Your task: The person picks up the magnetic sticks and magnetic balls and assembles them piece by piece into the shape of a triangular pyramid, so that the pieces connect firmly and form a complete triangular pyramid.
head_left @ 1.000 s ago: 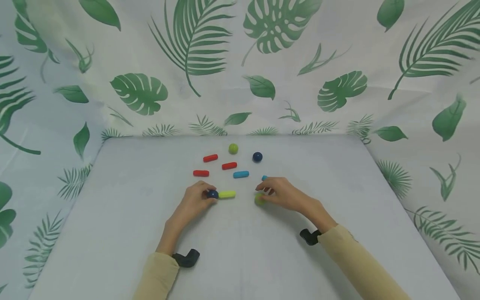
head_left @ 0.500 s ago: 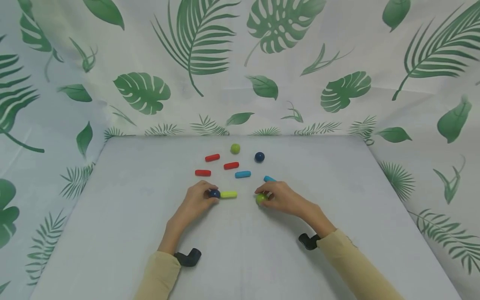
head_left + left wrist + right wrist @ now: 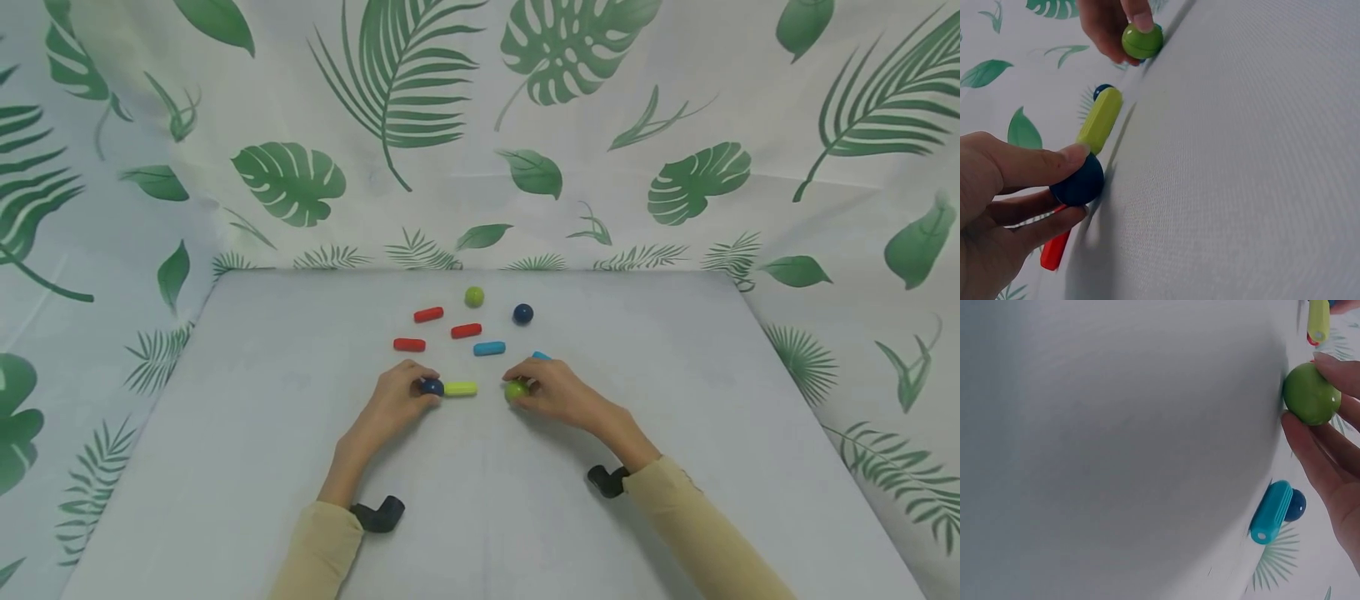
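Observation:
My left hand [image 3: 397, 398] pinches a dark blue ball [image 3: 1082, 182] between thumb and fingers. One end of a yellow-green stick [image 3: 461, 389] touches that ball, and the stick points right along the white table. To the right, my right hand [image 3: 558, 396] holds a green ball [image 3: 1311, 394] with thumb and fingertips, low at the tabletop. A short gap separates this green ball from the stick's free end. Beyond the right hand a blue stick [image 3: 1271, 512] lies partly hidden in the head view.
Farther back on the table [image 3: 262, 400] lie three red sticks [image 3: 466, 331], another blue stick [image 3: 489, 348], a second green ball [image 3: 474, 297] and a second dark blue ball [image 3: 522, 314]. A leaf-patterned cloth [image 3: 420, 192] rises behind the table's back edge.
My right fingers have closed on the green ball and moved it a little left, nearer the yellow-green stick. The left hand stays in place on the dark blue ball. The head view has shifted slightly.

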The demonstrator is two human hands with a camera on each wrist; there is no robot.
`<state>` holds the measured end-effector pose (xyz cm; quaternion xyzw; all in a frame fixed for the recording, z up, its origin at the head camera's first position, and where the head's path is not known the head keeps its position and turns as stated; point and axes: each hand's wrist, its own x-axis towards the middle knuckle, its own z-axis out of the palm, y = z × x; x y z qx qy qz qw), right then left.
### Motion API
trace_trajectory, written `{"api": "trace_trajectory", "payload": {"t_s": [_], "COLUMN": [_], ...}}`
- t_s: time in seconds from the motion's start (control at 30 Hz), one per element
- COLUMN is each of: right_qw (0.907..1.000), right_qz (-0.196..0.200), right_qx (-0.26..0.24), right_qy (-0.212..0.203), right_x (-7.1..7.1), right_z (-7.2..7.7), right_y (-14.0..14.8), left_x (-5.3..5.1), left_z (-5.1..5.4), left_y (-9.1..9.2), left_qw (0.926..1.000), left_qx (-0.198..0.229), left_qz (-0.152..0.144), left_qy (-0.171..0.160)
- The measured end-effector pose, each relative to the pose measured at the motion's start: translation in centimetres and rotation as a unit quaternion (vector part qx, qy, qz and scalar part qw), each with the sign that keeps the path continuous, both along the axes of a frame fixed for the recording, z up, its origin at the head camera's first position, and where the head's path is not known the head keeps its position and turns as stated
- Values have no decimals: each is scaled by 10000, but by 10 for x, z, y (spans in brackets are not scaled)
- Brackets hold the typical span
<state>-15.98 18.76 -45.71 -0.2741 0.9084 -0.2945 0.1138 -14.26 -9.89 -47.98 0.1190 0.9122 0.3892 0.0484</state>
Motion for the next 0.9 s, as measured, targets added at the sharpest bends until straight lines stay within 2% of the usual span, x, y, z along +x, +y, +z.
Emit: {"api": "trace_trajectory", "payload": {"t_s": [0.23, 0.9], "right_qw": [9998, 9991], "right_qz": [150, 415], "right_qx": [-57, -19], "right_qy": [75, -56], "right_x": [-5, -12], "right_z": [0, 3], "right_y": [-10, -33], "left_x": [0, -2], "left_z": [-1, -2], "left_y": [0, -2], "left_qw": [10000, 9999], "left_qx": [17, 130], "left_qz": [10, -53], "left_qy": [-3, 70]}}
